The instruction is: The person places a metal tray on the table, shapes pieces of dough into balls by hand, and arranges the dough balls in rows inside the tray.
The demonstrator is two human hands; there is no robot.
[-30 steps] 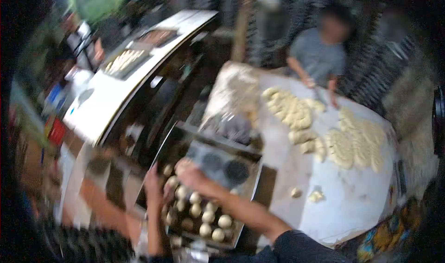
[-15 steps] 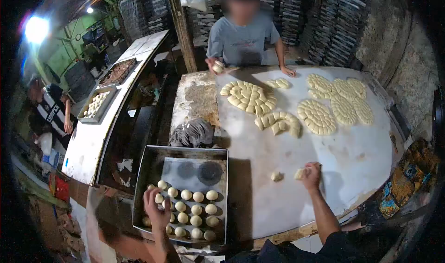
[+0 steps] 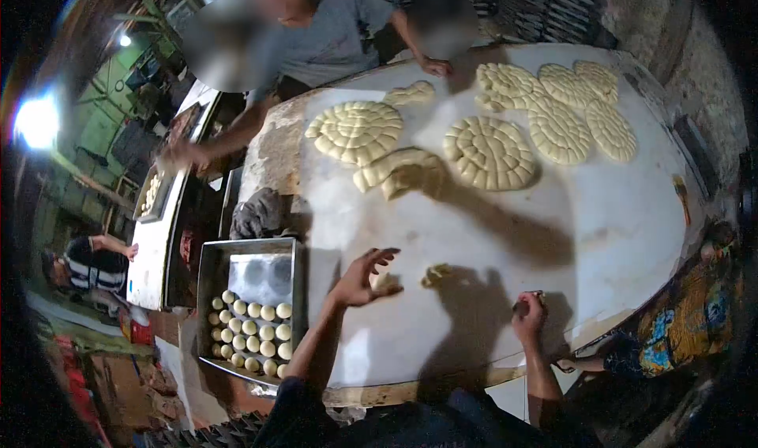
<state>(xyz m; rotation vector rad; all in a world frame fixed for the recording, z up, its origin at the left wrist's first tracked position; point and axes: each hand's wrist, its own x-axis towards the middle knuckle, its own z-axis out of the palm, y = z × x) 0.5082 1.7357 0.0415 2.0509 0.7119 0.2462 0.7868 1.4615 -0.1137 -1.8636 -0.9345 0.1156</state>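
Centrally, a dough piece [image 3: 382, 281] lies on the pale table [image 3: 616, 235] beside the left hand [image 3: 359, 282], open with fingers spread. The right hand [image 3: 530, 315] is curled closed, contents unclear. Outward: a tray [image 3: 249, 245] of dough balls [image 3: 253, 326], scored rounds [image 3: 489, 153], a co-worker [image 3: 332, 41], green wall [image 3: 110, 93], lit lamp [image 3: 38, 123].

Seven scored dough rounds [image 3: 489, 154], two small dough lumps [image 3: 435, 275], over twenty dough balls [image 3: 266, 332] in one near tray [image 3: 297, 282], one bunched cloth [image 3: 258, 213], two lit lamps [image 3: 37, 123].
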